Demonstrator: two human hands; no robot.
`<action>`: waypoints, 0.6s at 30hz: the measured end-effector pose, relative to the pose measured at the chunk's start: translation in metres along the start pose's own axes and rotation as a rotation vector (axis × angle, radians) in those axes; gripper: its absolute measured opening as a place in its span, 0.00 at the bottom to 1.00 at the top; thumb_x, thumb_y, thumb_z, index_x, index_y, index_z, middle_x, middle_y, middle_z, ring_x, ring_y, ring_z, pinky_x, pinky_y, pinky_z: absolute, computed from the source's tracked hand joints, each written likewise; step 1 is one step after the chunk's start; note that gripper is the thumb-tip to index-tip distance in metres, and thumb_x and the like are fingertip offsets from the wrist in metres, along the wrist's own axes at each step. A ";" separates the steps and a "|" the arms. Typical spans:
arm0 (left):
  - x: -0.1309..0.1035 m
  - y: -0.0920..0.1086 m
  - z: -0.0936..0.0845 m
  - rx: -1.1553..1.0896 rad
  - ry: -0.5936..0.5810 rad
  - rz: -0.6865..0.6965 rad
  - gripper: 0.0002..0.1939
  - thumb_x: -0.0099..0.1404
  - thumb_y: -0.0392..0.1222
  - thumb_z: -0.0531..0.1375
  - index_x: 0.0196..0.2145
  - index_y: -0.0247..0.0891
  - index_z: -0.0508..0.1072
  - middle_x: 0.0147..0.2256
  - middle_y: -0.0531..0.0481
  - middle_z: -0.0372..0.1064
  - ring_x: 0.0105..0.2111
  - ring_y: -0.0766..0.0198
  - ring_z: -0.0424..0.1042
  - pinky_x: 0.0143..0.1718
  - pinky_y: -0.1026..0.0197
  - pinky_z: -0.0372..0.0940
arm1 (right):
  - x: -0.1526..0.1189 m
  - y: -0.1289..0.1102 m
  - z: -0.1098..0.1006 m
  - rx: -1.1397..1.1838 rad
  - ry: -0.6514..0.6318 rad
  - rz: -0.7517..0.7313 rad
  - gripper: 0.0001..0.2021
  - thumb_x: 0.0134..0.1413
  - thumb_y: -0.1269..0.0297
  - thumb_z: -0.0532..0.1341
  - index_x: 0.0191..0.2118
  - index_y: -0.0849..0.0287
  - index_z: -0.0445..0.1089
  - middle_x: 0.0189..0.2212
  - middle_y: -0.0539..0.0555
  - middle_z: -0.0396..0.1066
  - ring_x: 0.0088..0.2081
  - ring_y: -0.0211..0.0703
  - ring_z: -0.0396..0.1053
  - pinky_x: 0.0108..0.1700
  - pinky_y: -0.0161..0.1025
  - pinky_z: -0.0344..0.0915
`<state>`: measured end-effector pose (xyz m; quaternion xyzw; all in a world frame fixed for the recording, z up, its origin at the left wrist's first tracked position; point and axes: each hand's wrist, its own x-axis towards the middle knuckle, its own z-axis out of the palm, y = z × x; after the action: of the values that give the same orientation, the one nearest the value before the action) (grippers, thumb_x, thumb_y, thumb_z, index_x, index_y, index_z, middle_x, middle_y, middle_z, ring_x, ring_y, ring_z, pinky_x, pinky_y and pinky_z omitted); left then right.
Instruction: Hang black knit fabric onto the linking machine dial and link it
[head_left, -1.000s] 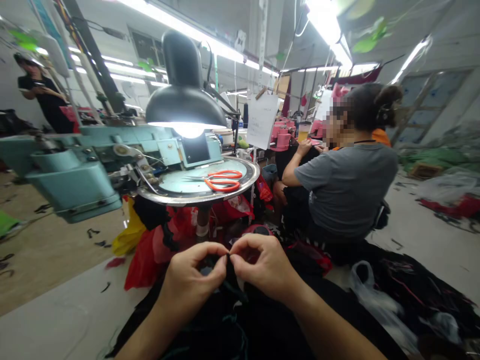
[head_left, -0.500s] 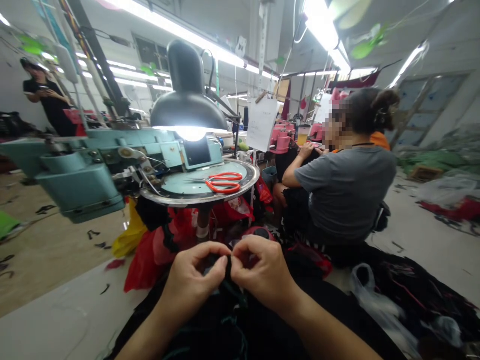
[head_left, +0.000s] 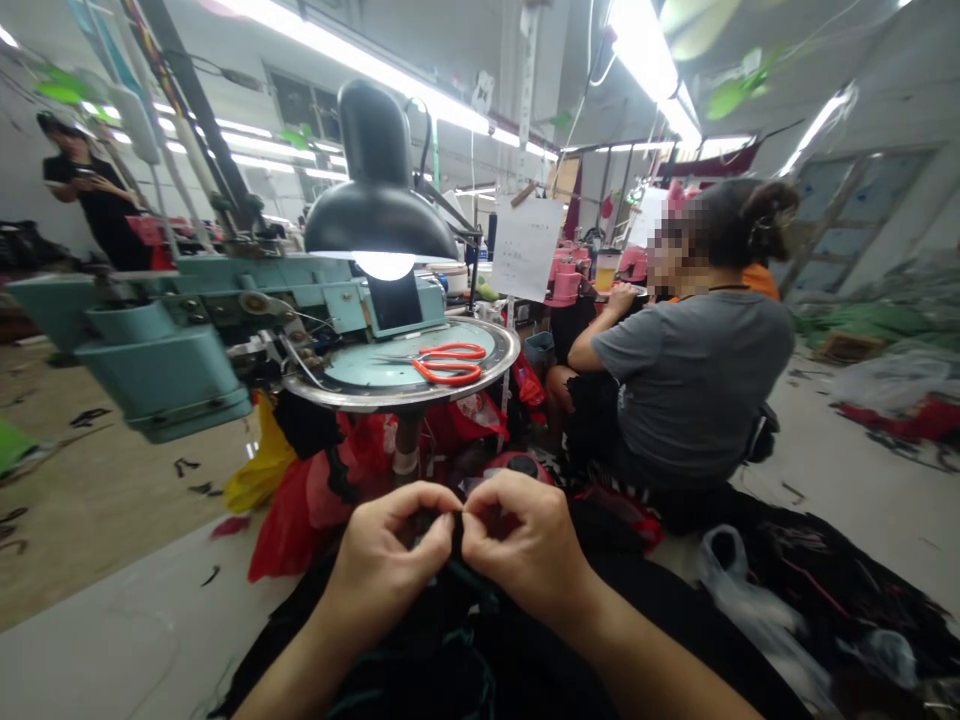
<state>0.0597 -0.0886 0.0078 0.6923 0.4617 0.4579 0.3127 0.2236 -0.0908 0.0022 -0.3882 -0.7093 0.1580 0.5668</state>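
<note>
My left hand (head_left: 397, 545) and my right hand (head_left: 521, 545) meet fingertip to fingertip above my lap. Each pinches thumb against forefinger on a piece of dark cloth (head_left: 457, 535), mostly hidden behind the fingers. Below them, black fabric (head_left: 420, 660) covers my lap, with dark green strands (head_left: 476, 590) lying over it. Orange-handled scissors (head_left: 450, 363) rest beyond my hands on the round plate (head_left: 352, 368) of a teal machine (head_left: 157, 370), touched by neither hand.
A black lamp (head_left: 379, 200) shines over the plate. Red bags (head_left: 300, 520) and a yellow bag (head_left: 261, 470) sit under the machine. To the right, a seated co-worker (head_left: 697, 370) works, near a clear plastic bag (head_left: 757, 600) and dark garments (head_left: 840, 570). Another person (head_left: 97, 200) stands far left.
My hands stay in nearly the same pinch, their fingertips still together. The green strands beneath have shifted slightly. The seated co-worker's hands have moved a little.
</note>
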 end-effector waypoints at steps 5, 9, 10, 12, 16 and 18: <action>0.000 -0.004 -0.001 0.026 0.000 0.022 0.06 0.60 0.40 0.62 0.33 0.37 0.78 0.30 0.51 0.78 0.28 0.64 0.76 0.29 0.70 0.69 | 0.002 0.001 -0.002 0.094 -0.055 0.103 0.04 0.45 0.74 0.62 0.26 0.61 0.73 0.23 0.49 0.72 0.24 0.34 0.68 0.27 0.29 0.62; 0.001 -0.004 -0.003 0.089 0.019 0.070 0.05 0.60 0.40 0.62 0.33 0.38 0.78 0.29 0.53 0.78 0.28 0.65 0.76 0.28 0.71 0.68 | 0.008 0.002 -0.010 0.274 -0.222 0.295 0.04 0.48 0.71 0.63 0.30 0.61 0.76 0.24 0.49 0.75 0.24 0.34 0.70 0.26 0.27 0.63; 0.001 -0.004 -0.004 0.112 0.022 0.088 0.05 0.60 0.40 0.62 0.33 0.39 0.78 0.28 0.54 0.77 0.27 0.66 0.76 0.28 0.71 0.68 | 0.009 0.002 -0.012 0.281 -0.247 0.307 0.04 0.48 0.71 0.64 0.30 0.62 0.77 0.24 0.49 0.75 0.25 0.34 0.70 0.26 0.27 0.63; 0.001 -0.003 -0.005 0.160 0.027 0.125 0.04 0.60 0.38 0.62 0.32 0.40 0.79 0.28 0.55 0.77 0.27 0.66 0.76 0.29 0.71 0.68 | 0.011 0.002 -0.016 0.266 -0.278 0.300 0.04 0.47 0.71 0.64 0.30 0.62 0.77 0.24 0.49 0.75 0.25 0.34 0.70 0.27 0.27 0.63; 0.001 -0.002 -0.004 0.235 0.034 0.177 0.04 0.59 0.37 0.63 0.32 0.41 0.79 0.30 0.56 0.79 0.29 0.67 0.77 0.33 0.72 0.68 | 0.013 0.001 -0.017 0.219 -0.297 0.268 0.04 0.46 0.72 0.64 0.29 0.61 0.77 0.23 0.49 0.74 0.24 0.33 0.69 0.26 0.27 0.62; -0.001 -0.002 -0.003 0.245 0.030 0.178 0.04 0.59 0.37 0.63 0.33 0.41 0.79 0.30 0.56 0.79 0.29 0.67 0.77 0.34 0.72 0.68 | 0.013 0.001 -0.015 0.192 -0.267 0.257 0.03 0.44 0.73 0.63 0.27 0.62 0.76 0.22 0.48 0.73 0.23 0.33 0.67 0.26 0.27 0.61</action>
<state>0.0562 -0.0886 0.0073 0.7564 0.4557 0.4345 0.1771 0.2368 -0.0834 0.0150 -0.3953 -0.7043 0.3461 0.4773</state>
